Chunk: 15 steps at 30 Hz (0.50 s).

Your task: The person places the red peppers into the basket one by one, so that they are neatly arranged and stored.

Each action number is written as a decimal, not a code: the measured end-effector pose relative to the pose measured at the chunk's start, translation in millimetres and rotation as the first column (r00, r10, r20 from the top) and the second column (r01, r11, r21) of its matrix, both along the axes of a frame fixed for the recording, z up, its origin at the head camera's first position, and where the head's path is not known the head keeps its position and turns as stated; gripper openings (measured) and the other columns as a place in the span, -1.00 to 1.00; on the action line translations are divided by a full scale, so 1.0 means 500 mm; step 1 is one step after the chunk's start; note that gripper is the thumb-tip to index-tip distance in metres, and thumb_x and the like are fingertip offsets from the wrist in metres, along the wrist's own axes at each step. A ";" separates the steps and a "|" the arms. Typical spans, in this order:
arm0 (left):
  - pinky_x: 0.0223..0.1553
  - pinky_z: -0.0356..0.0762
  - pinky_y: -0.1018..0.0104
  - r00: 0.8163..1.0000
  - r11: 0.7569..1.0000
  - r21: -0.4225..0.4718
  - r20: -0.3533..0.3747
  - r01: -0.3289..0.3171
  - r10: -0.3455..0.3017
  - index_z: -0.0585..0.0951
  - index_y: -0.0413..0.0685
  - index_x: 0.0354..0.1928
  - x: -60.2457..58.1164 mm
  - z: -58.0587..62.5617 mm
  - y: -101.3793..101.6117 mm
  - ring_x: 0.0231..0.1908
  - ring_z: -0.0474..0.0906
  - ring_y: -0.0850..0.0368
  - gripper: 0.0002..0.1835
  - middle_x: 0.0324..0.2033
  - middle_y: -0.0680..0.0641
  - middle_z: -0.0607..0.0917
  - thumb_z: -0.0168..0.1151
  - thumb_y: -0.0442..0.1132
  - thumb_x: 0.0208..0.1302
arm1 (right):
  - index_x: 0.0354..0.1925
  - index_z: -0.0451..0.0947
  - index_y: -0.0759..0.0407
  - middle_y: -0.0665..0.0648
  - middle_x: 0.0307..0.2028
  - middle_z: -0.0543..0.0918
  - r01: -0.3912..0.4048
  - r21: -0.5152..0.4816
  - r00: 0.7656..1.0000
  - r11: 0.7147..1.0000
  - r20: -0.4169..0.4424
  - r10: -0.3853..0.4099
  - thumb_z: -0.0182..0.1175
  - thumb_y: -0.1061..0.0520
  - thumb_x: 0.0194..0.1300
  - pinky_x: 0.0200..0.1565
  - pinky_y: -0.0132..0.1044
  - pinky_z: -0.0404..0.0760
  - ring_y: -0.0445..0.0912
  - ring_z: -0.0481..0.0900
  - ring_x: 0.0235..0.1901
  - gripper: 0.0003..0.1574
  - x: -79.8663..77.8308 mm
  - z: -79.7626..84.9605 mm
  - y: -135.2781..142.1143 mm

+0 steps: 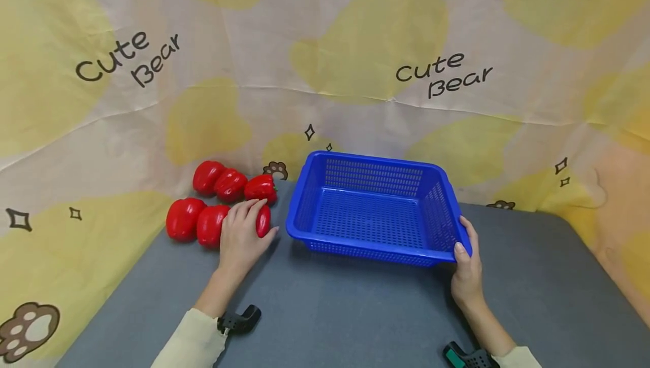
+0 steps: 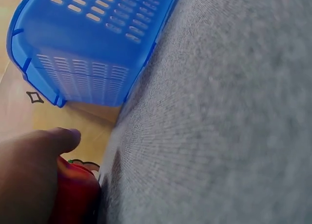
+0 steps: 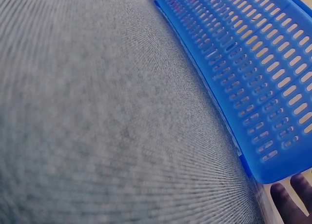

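Note:
My left hand (image 1: pixel 242 239) is over a red bell pepper (image 1: pixel 263 221) at the near right end of a group of several. Its fingers bend over the top, and the thumb lies along the right side; the hand hides much of this pepper. In the left wrist view, the thumb shows just above the red bell pepper (image 2: pixel 75 197). My right hand (image 1: pixel 467 272) grips the near right corner of a blue plastic basket (image 1: pixel 378 253), thumb on the rim and fingers along the outer side. The basket holds nothing.
More red bell peppers (image 1: pixel 185 219) stand in two rows on the grey table (image 1: pixel 345 311), left of the basket. A printed cloth (image 1: pixel 330 46) hangs behind the table's far edge. Dark wrist devices (image 1: pixel 240 320) are worn on both arms.

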State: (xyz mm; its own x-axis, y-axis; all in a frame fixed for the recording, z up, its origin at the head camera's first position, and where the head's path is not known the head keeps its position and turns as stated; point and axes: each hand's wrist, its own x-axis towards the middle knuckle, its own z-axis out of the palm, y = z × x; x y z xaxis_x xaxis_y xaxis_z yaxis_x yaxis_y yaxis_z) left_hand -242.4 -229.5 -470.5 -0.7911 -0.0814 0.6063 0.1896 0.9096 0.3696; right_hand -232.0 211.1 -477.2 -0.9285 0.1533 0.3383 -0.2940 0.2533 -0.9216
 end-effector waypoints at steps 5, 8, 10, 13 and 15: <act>0.16 0.50 -0.30 0.999 1.000 -0.009 -0.039 -0.016 0.016 0.57 -0.09 0.23 -0.005 -0.005 0.004 0.17 0.46 -0.23 -0.21 0.14 -0.23 0.58 0.64 -0.13 -0.14 | 0.57 0.04 -0.23 0.12 0.47 0.24 0.015 0.016 1.000 1.000 0.007 -0.015 -0.24 -0.06 0.47 0.09 -0.69 0.34 -0.28 0.33 0.20 -0.26 0.001 0.001 0.002; 0.15 0.51 -0.28 0.998 0.999 0.014 -0.043 -0.033 0.034 0.59 -0.11 0.20 -0.004 -0.008 0.006 0.15 0.47 -0.24 -0.27 0.14 -0.24 0.58 0.61 -0.14 -0.09 | 0.57 0.04 -0.24 0.11 0.48 0.24 0.016 0.030 1.000 0.999 0.013 -0.017 -0.25 -0.05 0.47 0.09 -0.68 0.34 -0.28 0.33 0.21 -0.26 0.001 0.000 0.004; 0.15 0.51 -0.28 0.998 0.999 0.030 -0.042 -0.039 0.040 0.61 -0.11 0.18 -0.003 -0.009 0.007 0.15 0.48 -0.24 -0.32 0.14 -0.24 0.58 0.59 -0.14 -0.06 | 0.57 0.03 -0.25 0.10 0.49 0.22 0.015 0.046 1.000 0.999 0.022 -0.016 -0.26 -0.05 0.47 0.09 -0.68 0.33 -0.29 0.32 0.22 -0.27 0.001 -0.001 0.004; 0.13 0.53 -0.27 0.999 0.997 0.073 -0.025 -0.029 0.030 0.63 -0.06 0.13 -0.001 -0.011 0.009 0.15 0.48 -0.22 -0.42 0.14 -0.21 0.58 0.55 -0.13 0.01 | 0.57 0.01 -0.25 0.12 0.51 0.21 0.009 0.065 0.999 0.998 0.035 -0.011 -0.25 -0.06 0.47 0.07 -0.70 0.35 -0.28 0.33 0.21 -0.26 -0.001 -0.002 0.006; 0.11 0.57 -0.27 1.000 0.994 0.104 -0.006 -0.024 0.025 0.63 -0.03 0.11 0.000 -0.012 0.010 0.17 0.48 -0.22 -0.47 0.17 -0.20 0.58 0.54 -0.13 0.05 | 0.57 0.00 -0.24 0.14 0.51 0.20 0.004 0.070 0.999 0.998 0.041 -0.007 -0.23 -0.06 0.47 0.07 -0.70 0.38 -0.26 0.34 0.21 -0.25 -0.001 -0.002 0.007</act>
